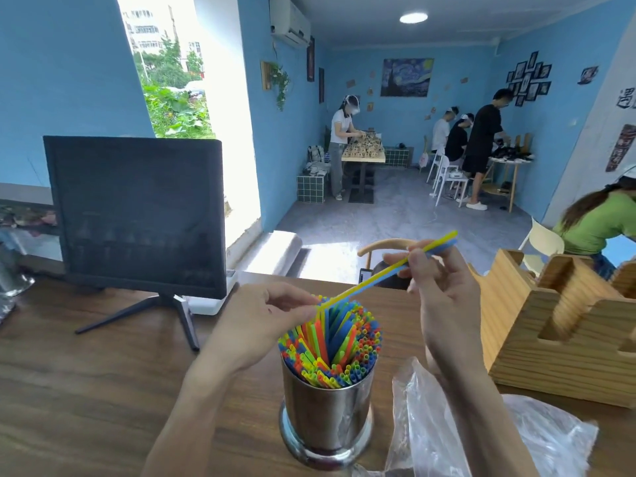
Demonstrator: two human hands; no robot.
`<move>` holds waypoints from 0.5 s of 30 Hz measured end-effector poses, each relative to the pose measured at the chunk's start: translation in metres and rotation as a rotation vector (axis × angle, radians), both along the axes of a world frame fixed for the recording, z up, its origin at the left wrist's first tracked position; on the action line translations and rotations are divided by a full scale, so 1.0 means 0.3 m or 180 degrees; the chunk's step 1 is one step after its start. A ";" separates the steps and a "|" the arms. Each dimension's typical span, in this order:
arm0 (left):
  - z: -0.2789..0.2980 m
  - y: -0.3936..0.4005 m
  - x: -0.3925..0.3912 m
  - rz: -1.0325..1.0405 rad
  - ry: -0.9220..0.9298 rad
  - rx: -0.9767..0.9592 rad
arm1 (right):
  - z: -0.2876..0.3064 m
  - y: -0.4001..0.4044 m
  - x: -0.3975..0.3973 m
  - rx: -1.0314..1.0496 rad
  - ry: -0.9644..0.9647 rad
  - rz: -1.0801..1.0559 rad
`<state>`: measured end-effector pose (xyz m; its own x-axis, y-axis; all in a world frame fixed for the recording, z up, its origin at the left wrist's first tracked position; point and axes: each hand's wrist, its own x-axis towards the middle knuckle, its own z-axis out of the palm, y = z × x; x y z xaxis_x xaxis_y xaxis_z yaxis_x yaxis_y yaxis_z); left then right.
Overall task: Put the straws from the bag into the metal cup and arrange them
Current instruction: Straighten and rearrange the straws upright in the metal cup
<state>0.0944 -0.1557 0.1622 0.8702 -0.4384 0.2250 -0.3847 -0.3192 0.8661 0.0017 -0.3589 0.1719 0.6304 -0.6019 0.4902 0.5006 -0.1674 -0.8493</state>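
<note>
Steel metal cup [327, 411] stands at 6 o'clock, crammed; my right hand [444, 297] pinches two straws [389, 270] while my left hand [261, 315] guides their tips in.

Café-like room, blue walls, framed pictures [530, 79], small tables [363, 158], counter monitor [137, 215]

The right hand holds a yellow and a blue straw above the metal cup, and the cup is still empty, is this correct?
Not quite: in the head view the metal cup is already packed with straws. The right hand does hold a yellow straw and a blue straw above it.
</note>
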 end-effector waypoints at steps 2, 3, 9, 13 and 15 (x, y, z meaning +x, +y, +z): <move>0.000 0.004 0.021 0.0196 -0.0156 0.0183 | 0.019 0.004 0.005 -0.0426 -0.0032 0.0023; 0.001 0.003 0.031 0.0235 -0.0195 0.0226 | 0.017 0.010 0.010 -0.0637 0.0019 0.0092; -0.009 -0.053 0.009 -0.0031 -0.0148 0.0088 | -0.116 0.066 0.050 -0.2207 0.0713 0.0086; -0.018 -0.051 0.003 0.0035 -0.0214 0.0120 | -0.161 0.042 0.046 -0.2476 0.0957 0.0083; -0.018 -0.048 0.001 0.0062 -0.0195 0.0119 | -0.150 0.023 0.051 -0.1737 0.1063 0.0206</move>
<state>0.0947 -0.1700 0.1567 0.8638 -0.4306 0.2618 -0.4300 -0.3588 0.8285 0.0169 -0.3520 0.1268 0.8288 -0.2770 0.4861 0.2474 -0.5979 -0.7624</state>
